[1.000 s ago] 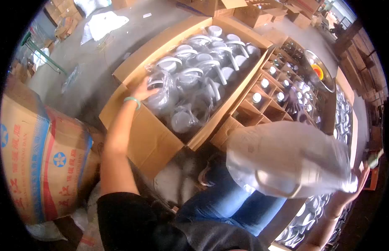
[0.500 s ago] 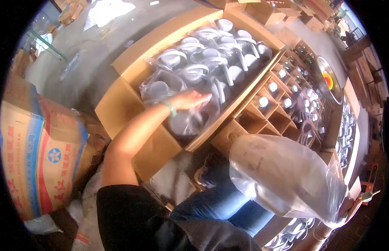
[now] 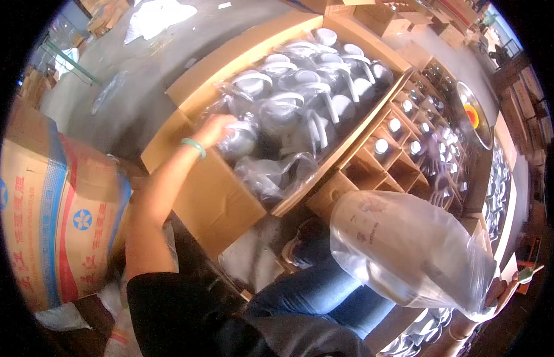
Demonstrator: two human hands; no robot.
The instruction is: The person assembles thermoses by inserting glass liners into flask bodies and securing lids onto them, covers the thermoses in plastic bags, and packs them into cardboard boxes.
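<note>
My left hand [image 3: 218, 130], a green band at its wrist, reaches into the near left corner of an open carton [image 3: 196, 77]. Its fingers are closed at a plastic-wrapped jug [image 3: 240, 141] with a grey lid; their tips are partly hidden. Several more bagged jugs [image 3: 283, 107] with pale lids and handles fill the carton. Crumpled clear plastic [image 3: 277, 175] lies in the near corner. On the right, my right hand [image 3: 496, 293] is closed around the gathered end of a clear bag [image 3: 467, 279]. Inside the bag is a large, pale printed cylinder [image 3: 390, 238], tilted over my knees.
A divided carton [image 3: 363, 169] with white-capped bottles adjoins the jug carton. A round metal dish [image 3: 474, 116] with a yellow and red centre rests beyond it. Large printed cartons [image 3: 80, 220] stand at left. More metallic items [image 3: 417, 333] are below my right arm.
My left hand has moved left from the near-corner plastic to the jug at the carton's left side. My right hand still holds the bagged cylinder in nearly the same place.
</note>
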